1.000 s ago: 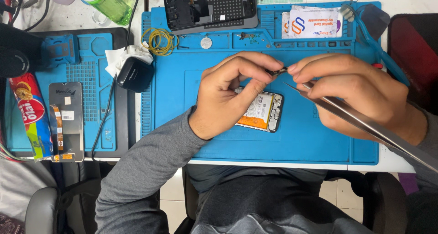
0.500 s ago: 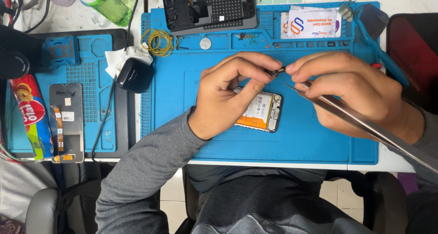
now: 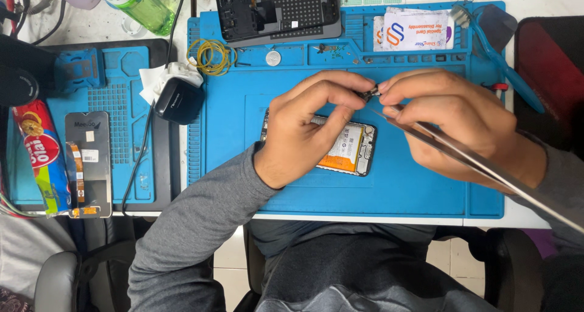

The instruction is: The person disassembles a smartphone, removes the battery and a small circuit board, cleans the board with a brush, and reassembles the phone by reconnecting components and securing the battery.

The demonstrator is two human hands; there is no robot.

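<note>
Over the blue repair mat [image 3: 389, 190] the left hand [image 3: 307, 132] and the right hand [image 3: 453, 120] meet fingertip to fingertip; between them they pinch a small dark metal part [image 3: 370, 93], the left thumb and forefinger closed on one end, the right thumb and forefinger closed on the other, the remaining fingers of both hands curled loosely inward; what kind of part it is cannot be told at this size. The right hand also holds long metal tweezers [image 3: 480, 163], their tips pointing toward the part and their shaft running off toward the lower right edge of the view. Just below the hands, lying flat on the mat, is an opened smartphone [image 3: 350, 151] with its orange-and-white battery showing; the left palm covers its left end. Near the mat's far edge rest a dark phone back cover [image 3: 280, 11], a coin-like silver disc [image 3: 273, 58], a coil of yellow rubber bands [image 3: 210, 55] and a white sachet [image 3: 413, 32]; a blue plastic brush [image 3: 499, 50] lies at the far right; a second, smaller mat to the left carries a detached phone screen [image 3: 88, 163] and a black rounded device [image 3: 178, 100].
</note>
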